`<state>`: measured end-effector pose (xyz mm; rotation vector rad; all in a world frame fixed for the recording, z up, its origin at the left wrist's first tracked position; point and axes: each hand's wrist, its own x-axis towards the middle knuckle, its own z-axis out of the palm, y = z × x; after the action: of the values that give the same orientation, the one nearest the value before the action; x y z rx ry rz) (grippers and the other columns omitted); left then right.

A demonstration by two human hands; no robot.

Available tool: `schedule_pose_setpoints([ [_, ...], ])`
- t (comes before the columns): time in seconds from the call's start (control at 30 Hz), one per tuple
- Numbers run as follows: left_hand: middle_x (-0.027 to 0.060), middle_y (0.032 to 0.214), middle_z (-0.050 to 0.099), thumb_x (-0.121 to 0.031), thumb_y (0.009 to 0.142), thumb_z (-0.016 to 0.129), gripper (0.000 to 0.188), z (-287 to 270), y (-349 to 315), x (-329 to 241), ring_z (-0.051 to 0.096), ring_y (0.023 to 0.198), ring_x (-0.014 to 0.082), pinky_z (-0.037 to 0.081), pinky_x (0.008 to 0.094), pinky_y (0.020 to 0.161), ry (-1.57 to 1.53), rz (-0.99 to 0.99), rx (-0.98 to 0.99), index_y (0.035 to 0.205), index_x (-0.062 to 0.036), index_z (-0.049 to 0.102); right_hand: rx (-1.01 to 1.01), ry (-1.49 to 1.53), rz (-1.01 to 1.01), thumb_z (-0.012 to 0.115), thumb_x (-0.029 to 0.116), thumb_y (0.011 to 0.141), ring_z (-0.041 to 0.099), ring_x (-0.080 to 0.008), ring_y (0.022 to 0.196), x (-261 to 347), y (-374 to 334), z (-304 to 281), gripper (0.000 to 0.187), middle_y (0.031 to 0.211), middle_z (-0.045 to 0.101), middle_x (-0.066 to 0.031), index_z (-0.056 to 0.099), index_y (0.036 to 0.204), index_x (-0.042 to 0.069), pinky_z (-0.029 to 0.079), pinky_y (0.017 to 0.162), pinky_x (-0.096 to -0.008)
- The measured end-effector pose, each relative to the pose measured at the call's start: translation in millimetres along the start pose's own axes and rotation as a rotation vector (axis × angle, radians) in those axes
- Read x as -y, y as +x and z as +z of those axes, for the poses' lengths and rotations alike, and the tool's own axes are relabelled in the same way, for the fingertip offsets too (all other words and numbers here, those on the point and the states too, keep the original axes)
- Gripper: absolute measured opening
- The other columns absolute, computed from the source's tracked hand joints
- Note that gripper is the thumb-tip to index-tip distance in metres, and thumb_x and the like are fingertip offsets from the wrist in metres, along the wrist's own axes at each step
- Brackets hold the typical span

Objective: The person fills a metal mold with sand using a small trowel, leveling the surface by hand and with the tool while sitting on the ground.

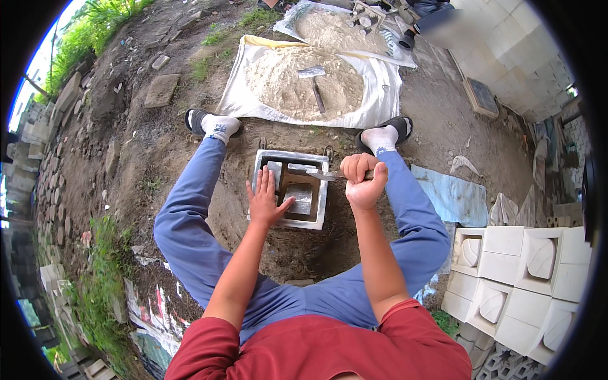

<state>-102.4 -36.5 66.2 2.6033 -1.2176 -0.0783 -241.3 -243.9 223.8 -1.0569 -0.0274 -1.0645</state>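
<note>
On the ground between my feet stands a square metal mould [320, 212] with light rims and inner metal pieces, including a flat metal plate [297, 197] in its middle. My left hand [265, 201] lies flat over the mould's left side, its fingers stretched and thumb pointing right. Above the right rim my right hand [364, 182] is closed around the handle of a flat-bladed metal tool [322, 175]. The tool's blade reaches left over the mould's opening; its exact kind is unclear. My palm hides part of the left wall.
Ahead lies a white sheet [229, 101] with a pale sand heap [272, 79] and a trowel [318, 95] on it. A second sand heap [323, 28] is behind, near another person's shoe [406, 41]. Pale blocks [500, 247] are stacked right, beside a blue sheet [453, 193].
</note>
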Motion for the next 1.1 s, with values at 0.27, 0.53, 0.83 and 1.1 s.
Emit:
schedule_pose_setpoints([
  [0.27,0.0115,0.173,0.026,-0.058,0.101,0.053,0.083,11,37,2,0.020,0.161,0.0275,0.011,0.0550,0.129,-0.020,0.077,-0.133,0.162,-0.0037,0.035,-0.175,-0.149,-0.010,0.047,0.035,0.112,0.031,-0.0122,0.052,30,62,-5,0.054,0.057,0.038,-0.0026,0.037,0.065,0.010,0.029,0.053,-0.0308],
  [0.53,0.0113,0.173,0.025,-0.056,0.102,0.051,0.084,6,43,-7,0.019,0.161,0.0270,0.009,0.0512,0.130,-0.002,0.069,-0.074,0.164,-0.0049,0.030,-0.332,-0.369,0.081,0.049,0.032,0.111,0.034,-0.0113,0.056,-17,99,-34,0.051,0.059,0.037,0.0005,0.038,0.065,0.013,0.033,0.057,-0.0302],
  [0.83,0.0104,0.173,0.024,-0.054,0.102,0.052,0.082,-4,43,-3,0.019,0.161,0.0275,0.010,0.0496,0.130,-0.001,0.044,-0.028,0.165,-0.0064,0.028,-0.479,-0.094,0.185,0.045,0.037,0.108,0.041,-0.0163,0.066,-128,134,-64,0.042,0.067,0.039,-0.0021,0.039,0.074,0.013,0.038,0.068,-0.0337],
  [1.1,0.0110,0.173,0.025,-0.056,0.101,0.052,0.084,-3,50,-13,0.018,0.161,0.0274,0.009,0.0507,0.130,-0.024,0.053,0.002,0.164,-0.0056,0.029,-0.640,0.257,0.664,0.039,0.052,0.107,0.055,-0.0251,0.075,-217,91,-150,0.049,0.072,0.050,-0.0061,0.041,0.078,0.013,0.054,0.090,-0.0471],
])
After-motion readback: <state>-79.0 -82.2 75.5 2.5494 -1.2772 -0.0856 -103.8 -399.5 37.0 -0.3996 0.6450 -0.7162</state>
